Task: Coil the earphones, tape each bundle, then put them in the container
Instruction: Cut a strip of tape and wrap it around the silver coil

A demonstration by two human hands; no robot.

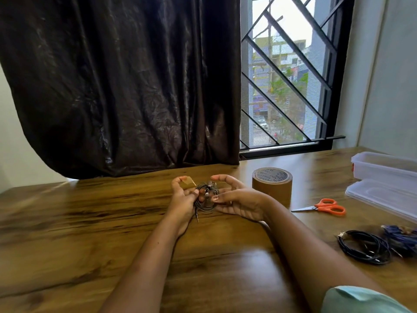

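Wooden table (90,222) carries everything. Centre: left hand (182,197) and right hand (239,199) meet around a coiled dark earphone bundle (206,197). At 3 o'clock from the hands, just beside the right hand: upright brown tape roll (272,184). Further toward 3 o'clock: orange-handled scissors (322,207), flat on the table. At 2 o'clock: clear plastic container (383,166), its clear lid (383,195) just in front. At 4 o'clock: black coiled cable (363,247), a blue coiled bundle (401,240) at its right.

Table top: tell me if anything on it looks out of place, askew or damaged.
Nothing stands out. The tape roll, orange scissors, open container with its lid beside it, and two coiled earphone bundles lie neatly at the right. Both hands, left and right, hold a coil with a tape strip.
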